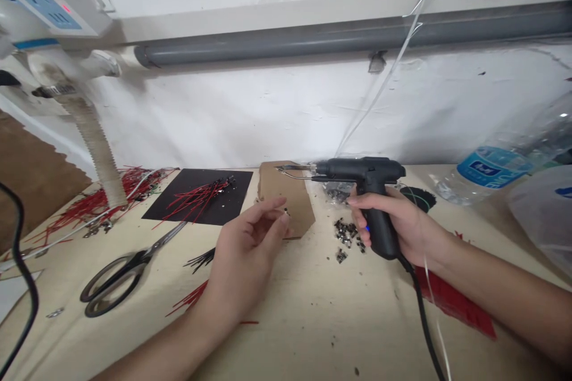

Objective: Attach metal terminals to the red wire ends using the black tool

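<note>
Where the right grip [406,220] curls, a soldering-gun handle [381,232] sits.

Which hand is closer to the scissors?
Left. The left hand is to the right of the scissors, not touching them; the right hand is much farther right, holding the black gun-shaped tool.

Centre-front tabletop [322,292] passable; soldering gun [373,181] obstructs right.

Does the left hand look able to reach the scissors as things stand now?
Likely yes: the scissors lie left of the left hand, with no tall obstacle visible between, though it seems to hold a small part.
</note>
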Motion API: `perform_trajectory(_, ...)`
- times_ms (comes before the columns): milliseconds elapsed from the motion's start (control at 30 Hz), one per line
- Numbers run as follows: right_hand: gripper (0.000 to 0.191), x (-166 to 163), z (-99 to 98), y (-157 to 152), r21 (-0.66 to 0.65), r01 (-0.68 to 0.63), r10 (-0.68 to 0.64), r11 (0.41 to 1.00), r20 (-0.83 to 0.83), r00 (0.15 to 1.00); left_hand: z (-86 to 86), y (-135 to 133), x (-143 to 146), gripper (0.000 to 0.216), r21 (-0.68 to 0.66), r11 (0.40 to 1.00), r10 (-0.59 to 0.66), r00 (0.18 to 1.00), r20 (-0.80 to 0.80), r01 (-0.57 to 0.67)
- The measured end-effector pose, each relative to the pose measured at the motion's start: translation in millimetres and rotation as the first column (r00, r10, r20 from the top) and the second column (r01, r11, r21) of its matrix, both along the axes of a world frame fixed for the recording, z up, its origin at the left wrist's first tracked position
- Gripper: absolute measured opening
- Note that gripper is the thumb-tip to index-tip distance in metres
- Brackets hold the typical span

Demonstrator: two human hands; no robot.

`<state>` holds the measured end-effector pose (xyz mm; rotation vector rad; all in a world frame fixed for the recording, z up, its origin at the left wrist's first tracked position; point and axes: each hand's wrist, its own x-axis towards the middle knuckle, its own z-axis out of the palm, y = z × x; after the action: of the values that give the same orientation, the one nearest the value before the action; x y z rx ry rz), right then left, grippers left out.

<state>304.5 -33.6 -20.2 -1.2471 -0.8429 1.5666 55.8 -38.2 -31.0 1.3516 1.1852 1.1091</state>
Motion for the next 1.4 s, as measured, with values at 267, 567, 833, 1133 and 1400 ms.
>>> perform_trajectory(267,0.025,-0.8,1.5,0.1,0.014,0.002,-0.002,1.000,0.004,1.000,-6.8,3.1,-4.5,0.014,0.353,0.936,0.087,0.978,-0.191,-0.014)
perform_trajectory(567,0.028,-0.3,-1.8,2.0,0.023,0.001,-0.001,1.000,0.005,1.000,-10.3,4.1,-5.9,0.009,0.463,0.886,0.093,0.968,-0.233,0.027)
perform_trajectory(833,0.026,2.5,-4.4,1.7,0.029,-0.014,0.014,0.999,0.014,1.000,-10.6,7.1,-5.6,0.015,0.295,0.953,0.116,0.982,-0.151,-0.068)
perform_trajectory(1133,0.023,1.8,-3.9,1.4,0.047,-0.025,0.024,0.999,0.016,1.000,-3.5,7.7,-3.1,0.030,0.220,0.972,0.093,0.996,-0.013,-0.088)
perform_trajectory(1400,0.024,2.1,-4.5,1.1,0.045,-0.030,0.029,0.999,0.023,0.999,-1.1,7.9,-3.0,0.011,0.112,0.990,0.082,0.994,0.073,-0.089)
